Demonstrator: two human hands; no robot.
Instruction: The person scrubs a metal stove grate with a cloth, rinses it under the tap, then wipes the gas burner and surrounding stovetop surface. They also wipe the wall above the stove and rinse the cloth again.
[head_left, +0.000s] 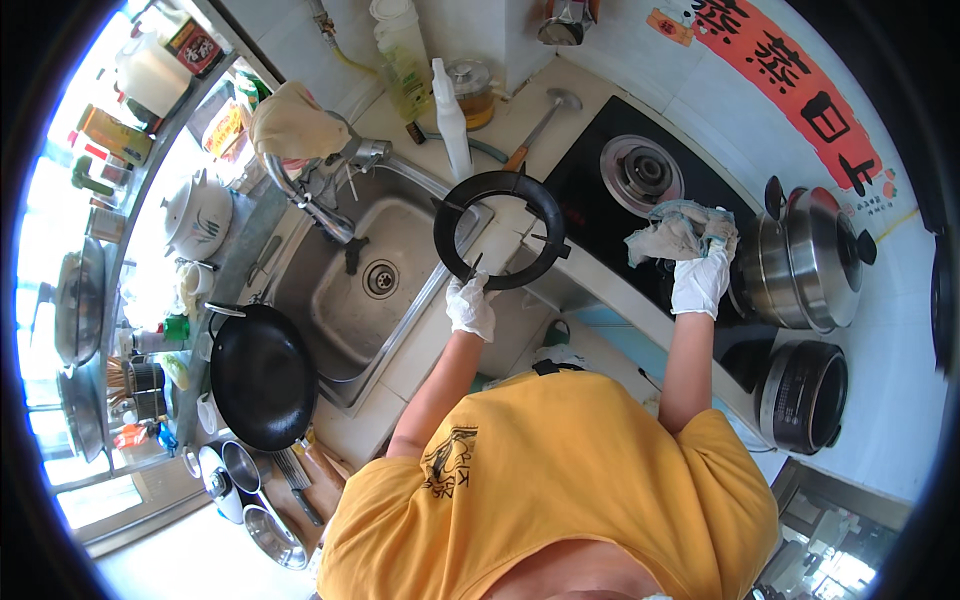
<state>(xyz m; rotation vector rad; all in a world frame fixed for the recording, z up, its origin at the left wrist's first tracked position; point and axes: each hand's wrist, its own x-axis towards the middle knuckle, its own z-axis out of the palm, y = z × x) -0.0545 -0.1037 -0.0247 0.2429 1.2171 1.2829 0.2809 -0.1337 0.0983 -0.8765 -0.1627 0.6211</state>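
My left hand (471, 309), in a white glove, grips the near edge of a black ring-shaped pan support (451, 251) from a gas stove. The ring is held up between the sink and the hob, its prongs sticking out around it. In my right hand (701, 279), also gloved in white, is a bunched greyish cloth (667, 231) with a blue-green edge. That hand is over the black glass gas hob (581, 176). Beyond the cloth lies a bare burner (643, 171) with no support on it.
Right of the hob stand a lidded steel pot (806, 259) and a dark rice cooker (802, 397). A steel sink (341, 330) with a tap (319, 214) is on the left, beside a black wok (264, 379). A white spray bottle (450, 124) and a ladle (546, 124) occupy the back counter. A cleaver (296, 480) lies near left.
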